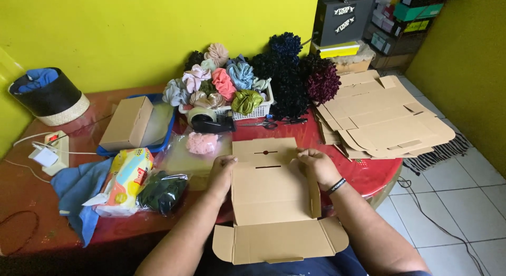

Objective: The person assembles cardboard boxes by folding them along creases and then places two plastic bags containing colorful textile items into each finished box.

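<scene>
A plain brown cardboard box (271,194), half folded, lies at the near edge of the red table (363,173), its front flap hanging open toward the person. The left hand (221,170) clasps the left wall; the right hand (315,165) seems to pinch the right wall, fingertips partly hidden. A bagged pink scrunchie (202,142) lies just beyond.

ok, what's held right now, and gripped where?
Both hands hold the open cardboard box: left hand on its left wall, right hand at the right wall's far corner.
</scene>
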